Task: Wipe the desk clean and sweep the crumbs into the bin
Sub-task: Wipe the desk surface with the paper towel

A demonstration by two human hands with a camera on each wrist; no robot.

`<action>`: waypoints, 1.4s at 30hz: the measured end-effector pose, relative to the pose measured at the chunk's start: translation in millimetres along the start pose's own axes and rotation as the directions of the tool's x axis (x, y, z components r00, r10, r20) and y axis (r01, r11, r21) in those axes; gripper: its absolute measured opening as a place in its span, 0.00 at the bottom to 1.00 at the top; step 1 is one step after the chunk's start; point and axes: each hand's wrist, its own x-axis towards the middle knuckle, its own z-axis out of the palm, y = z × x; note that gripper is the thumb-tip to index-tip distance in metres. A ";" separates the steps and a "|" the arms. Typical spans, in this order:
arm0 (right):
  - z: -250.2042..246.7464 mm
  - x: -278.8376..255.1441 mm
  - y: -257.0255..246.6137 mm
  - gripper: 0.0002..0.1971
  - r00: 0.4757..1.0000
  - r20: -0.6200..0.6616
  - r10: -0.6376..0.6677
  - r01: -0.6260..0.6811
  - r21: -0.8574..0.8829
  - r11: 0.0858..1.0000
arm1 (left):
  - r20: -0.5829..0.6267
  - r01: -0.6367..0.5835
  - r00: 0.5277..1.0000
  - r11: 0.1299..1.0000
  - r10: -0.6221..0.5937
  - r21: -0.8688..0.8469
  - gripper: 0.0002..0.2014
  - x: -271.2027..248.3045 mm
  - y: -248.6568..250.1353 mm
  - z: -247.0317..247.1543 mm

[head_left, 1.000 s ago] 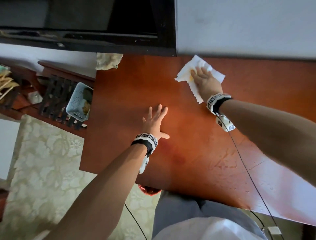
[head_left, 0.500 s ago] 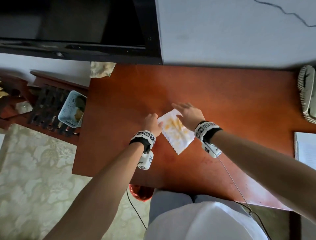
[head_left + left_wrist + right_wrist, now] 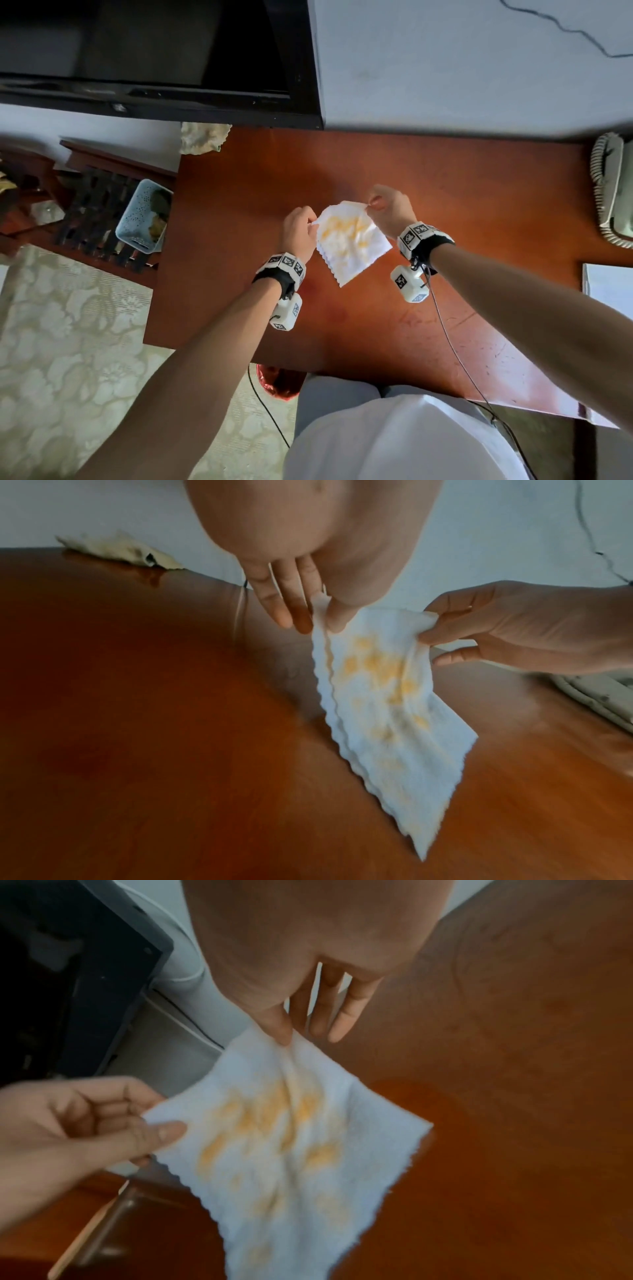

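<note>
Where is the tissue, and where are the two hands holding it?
tissue (image 3: 349, 240), head view, its yellow-stained middle
left hand (image 3: 297, 229), head view, the back of the hand
right hand (image 3: 390, 209), head view, the back of the hand

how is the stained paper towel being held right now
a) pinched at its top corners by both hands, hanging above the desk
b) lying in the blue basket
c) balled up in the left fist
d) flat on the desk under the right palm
a: the left hand and right hand each pinch an upper corner of the paper towel, which hangs spread out above the desk.
</note>
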 end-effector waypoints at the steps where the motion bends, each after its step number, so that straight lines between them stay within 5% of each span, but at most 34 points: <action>1: -6.7 -4.4 0.3 0.11 0.999 0.003 -0.052 0.052 -0.023 0.998 | -0.014 -0.055 0.998 0.998 0.055 -0.008 0.09 -4.7 2.3 -3.8; 7: -37.7 -47.4 26.9 0.05 0.888 0.297 -0.351 0.443 -0.347 0.827 | 0.222 -0.371 0.916 0.915 0.334 0.156 0.11 -61.0 13.7 10.5; 10: -41.0 -65.4 39.6 0.18 0.876 0.437 -0.203 0.426 -0.504 0.751 | 0.436 -0.430 0.847 0.875 0.305 0.223 0.03 -84.0 15.7 24.6; 13: -25.6 -85.9 34.7 0.30 0.905 0.425 -0.015 0.311 -0.638 0.705 | 0.556 -0.384 0.805 0.896 0.207 0.222 0.12 -94.1 19.6 33.9; 17: 16.6 -109.9 15.8 0.25 0.943 0.332 -0.024 0.236 -0.615 0.752 | 0.519 -0.325 0.833 0.929 0.191 0.179 0.13 -96.3 19.0 30.0; 23: 81.8 -105.1 19.6 0.39 0.951 0.281 0.130 0.061 -0.581 0.811 | 0.316 -0.144 0.948 0.946 0.047 0.291 0.15 -77.9 -13.7 0.5; 28: 87.7 -56.7 35.2 0.33 0.947 0.322 -0.013 0.224 -0.628 0.745 | 0.394 0.106 0.867 0.886 -0.304 0.451 0.64 -38.3 -35.0 -12.6; 30: 75.5 -21.1 39.3 0.31 0.927 0.371 -0.065 0.310 -0.654 0.691 | 0.439 0.115 0.832 0.878 -0.341 0.464 0.74 -20.3 -40.8 -13.0; 36: 46.1 99.5 25.5 0.31 0.964 0.262 -0.038 0.222 -0.719 0.658 | 0.485 0.098 0.810 0.891 -0.330 0.442 0.79 -10.1 -55.2 -5.1; 42: 60.3 76.9 -0.7 0.32 0.953 0.295 -0.066 0.255 -0.669 0.698 | 0.489 0.093 0.813 0.899 -0.317 0.427 0.78 -9.3 -56.6 -8.8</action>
